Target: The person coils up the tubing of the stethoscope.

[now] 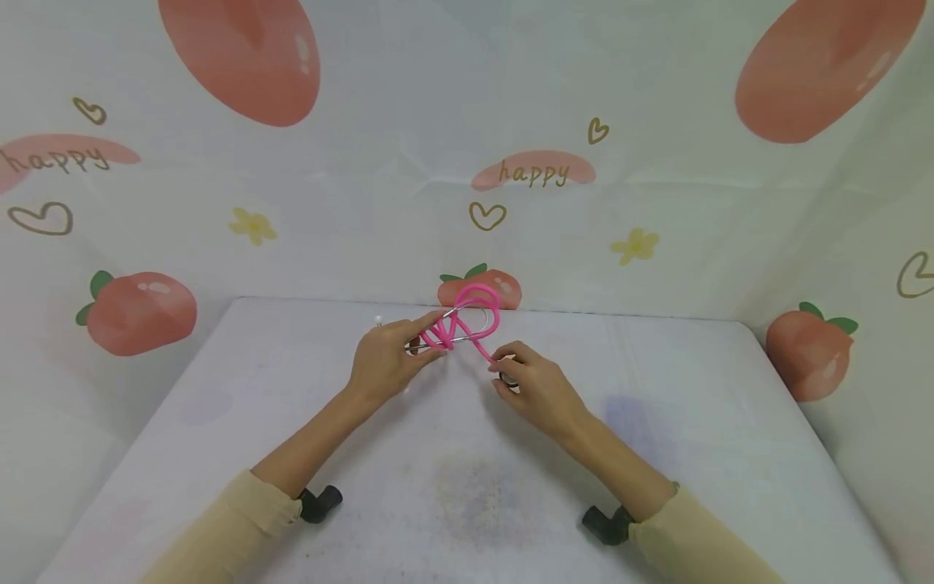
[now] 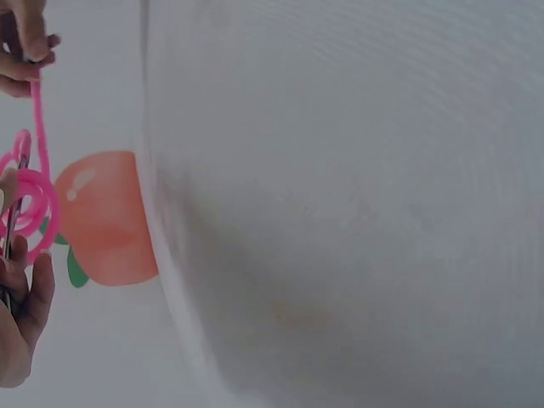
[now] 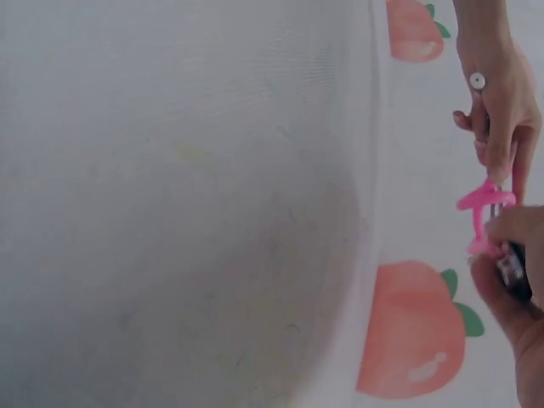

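Note:
My left hand [image 1: 384, 358] grips a silver metal loop [image 1: 473, 337] by its left end, thumb below and fingers above. Bright pink cord [image 1: 478, 289] is wound round the loop and bulges past its far side. Its strand runs down to my right hand [image 1: 541, 392], which pinches it between thumb and fingertips. A small dark, partly shiny object [image 3: 513, 272] sits within the right hand; its kind cannot be made out. A white round knob [image 3: 477, 81] shows beside the left hand. In the left wrist view, the pink cord [image 2: 40, 127] stretches between both hands.
Both hands are above a white, stained table [image 1: 350, 519]. A white backdrop [image 1: 394, 235] printed with peaches, hearts and flowers stands behind it and at the sides. Black fittings [image 1: 321, 504] stick out at both sleeve cuffs.

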Motion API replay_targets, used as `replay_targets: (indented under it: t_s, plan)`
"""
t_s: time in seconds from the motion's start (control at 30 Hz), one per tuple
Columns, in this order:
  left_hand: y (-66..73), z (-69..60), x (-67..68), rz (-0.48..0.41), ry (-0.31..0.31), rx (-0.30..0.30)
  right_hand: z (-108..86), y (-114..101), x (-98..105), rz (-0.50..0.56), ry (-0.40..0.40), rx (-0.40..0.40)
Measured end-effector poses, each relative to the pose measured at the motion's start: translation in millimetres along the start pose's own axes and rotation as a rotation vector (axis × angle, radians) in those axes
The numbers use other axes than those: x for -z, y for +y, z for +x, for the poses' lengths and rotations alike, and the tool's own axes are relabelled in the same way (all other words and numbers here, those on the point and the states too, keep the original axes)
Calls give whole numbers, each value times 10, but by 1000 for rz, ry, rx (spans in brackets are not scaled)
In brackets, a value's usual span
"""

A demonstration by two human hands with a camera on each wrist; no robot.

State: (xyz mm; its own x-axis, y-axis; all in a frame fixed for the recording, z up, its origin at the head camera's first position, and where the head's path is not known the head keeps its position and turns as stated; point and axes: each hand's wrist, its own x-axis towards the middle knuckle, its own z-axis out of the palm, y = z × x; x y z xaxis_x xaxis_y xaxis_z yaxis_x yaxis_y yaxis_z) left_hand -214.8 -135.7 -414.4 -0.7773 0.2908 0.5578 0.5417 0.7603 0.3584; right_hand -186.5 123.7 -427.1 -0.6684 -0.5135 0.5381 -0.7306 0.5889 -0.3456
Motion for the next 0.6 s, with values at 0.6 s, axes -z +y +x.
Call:
replay_targets:
  t_s: [0.6]
  plan:
    - [21, -52, -69, 3, 2, -79, 110, -42, 222, 547, -2, -51]
